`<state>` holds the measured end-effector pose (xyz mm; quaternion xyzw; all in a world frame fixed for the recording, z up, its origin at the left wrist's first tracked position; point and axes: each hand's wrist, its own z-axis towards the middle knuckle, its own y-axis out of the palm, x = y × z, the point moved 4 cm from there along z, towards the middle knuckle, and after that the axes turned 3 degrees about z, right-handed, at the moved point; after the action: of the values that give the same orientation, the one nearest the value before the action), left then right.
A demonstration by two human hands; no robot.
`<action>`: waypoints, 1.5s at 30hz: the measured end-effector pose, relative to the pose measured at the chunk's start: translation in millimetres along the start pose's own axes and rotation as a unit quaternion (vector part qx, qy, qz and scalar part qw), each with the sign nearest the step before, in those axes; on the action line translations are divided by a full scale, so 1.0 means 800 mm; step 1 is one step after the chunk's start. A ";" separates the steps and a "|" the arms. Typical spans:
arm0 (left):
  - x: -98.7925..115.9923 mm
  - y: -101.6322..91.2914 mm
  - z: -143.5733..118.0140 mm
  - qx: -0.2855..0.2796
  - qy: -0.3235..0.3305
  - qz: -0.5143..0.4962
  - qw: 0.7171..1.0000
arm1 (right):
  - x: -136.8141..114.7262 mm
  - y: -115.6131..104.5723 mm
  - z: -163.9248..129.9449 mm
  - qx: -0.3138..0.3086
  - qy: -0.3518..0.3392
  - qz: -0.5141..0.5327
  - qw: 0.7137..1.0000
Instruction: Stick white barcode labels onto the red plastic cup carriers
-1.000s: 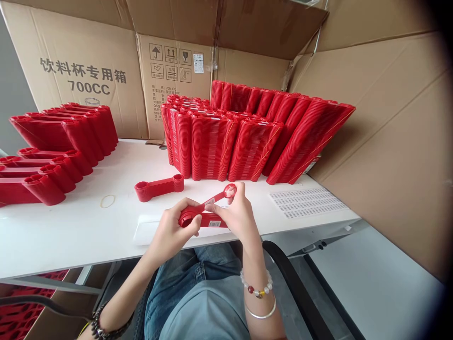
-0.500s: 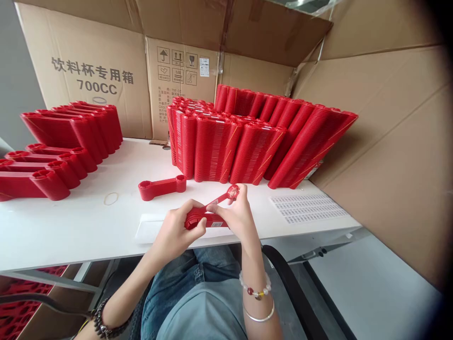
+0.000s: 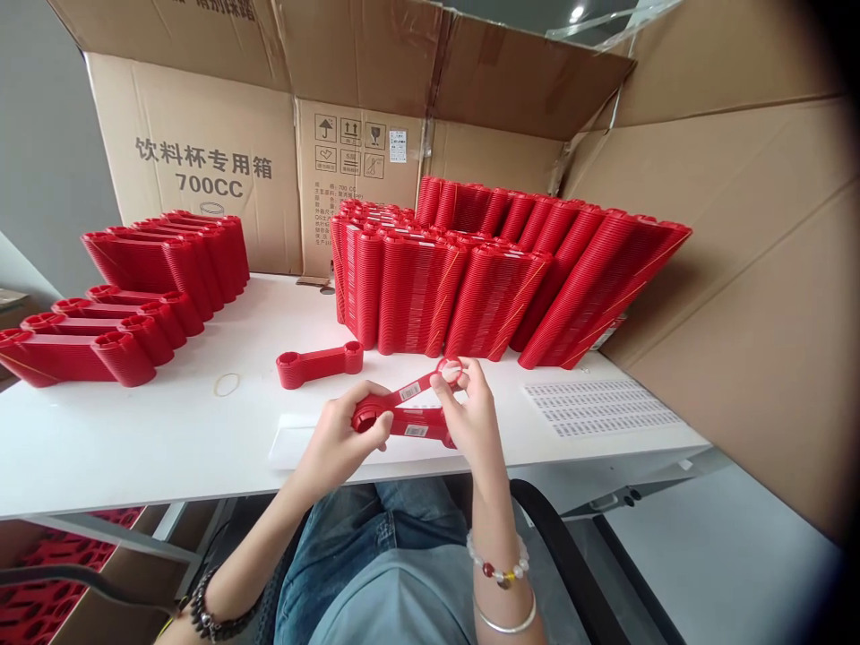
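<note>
My left hand (image 3: 341, 441) grips one end of a short stack of red plastic ring-ended pieces (image 3: 426, 417), held just above the table. A white barcode label (image 3: 417, 431) shows on the stack's near side. My right hand (image 3: 474, 414) pinches the ring at the far end of the top red piece (image 3: 417, 387). That piece slants up from the stack, its other end still under my left hand, and a barcode label (image 3: 408, 392) is on its bar. Behind my left hand lies a small separate red stack (image 3: 319, 363). White label backing (image 3: 292, 445) lies beneath my hands.
Tall red stacks (image 3: 417, 296) bound with rubber bands stand at the back, shorter ones (image 3: 127, 358) at the left. A rubber band (image 3: 227, 384) lies on the white table (image 3: 221, 448). Right of my hands is a label sheet (image 3: 601, 408). Cardboard walls (image 3: 726, 206) enclose the back and right.
My right hand has raised the top piece's ring end away from the stack, widening the gap. The label on its bar now shows fully. The view has shifted slightly.
</note>
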<state>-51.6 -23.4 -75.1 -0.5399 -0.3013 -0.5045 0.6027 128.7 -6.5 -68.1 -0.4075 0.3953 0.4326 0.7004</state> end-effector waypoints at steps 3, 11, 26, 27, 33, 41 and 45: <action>-0.009 -0.001 0.005 0.017 -0.033 -0.096 0.995 | -0.008 -0.003 -0.009 -0.017 -0.063 0.097 0.993; -0.016 0.017 0.003 -0.057 -0.071 -0.210 0.974 | -0.026 -0.009 -0.037 0.162 -0.190 0.219 0.943; 0.037 -0.005 -0.032 -0.105 0.190 0.039 0.975 | -0.084 -0.039 -0.095 0.223 -0.347 0.230 0.881; 0.038 -0.003 -0.033 -0.120 0.183 0.052 0.974 | -0.087 -0.041 -0.098 0.232 -0.361 0.221 0.876; 0.042 0.009 -0.042 -0.218 0.145 0.100 0.960 | -0.090 -0.048 -0.106 0.300 -0.348 0.101 0.882; 0.040 0.007 -0.036 -0.207 0.142 0.213 0.944 | -0.075 -0.043 -0.078 0.197 -0.195 0.112 0.954; 0.036 0.013 -0.035 -0.146 0.151 0.359 0.909 | -0.061 -0.024 -0.074 0.185 -0.187 0.115 0.958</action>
<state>-38.0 -59.2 -59.2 -0.6111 0.0850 -0.3678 0.6958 119.5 -80.0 -40.6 -0.1345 0.3748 0.4975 0.7707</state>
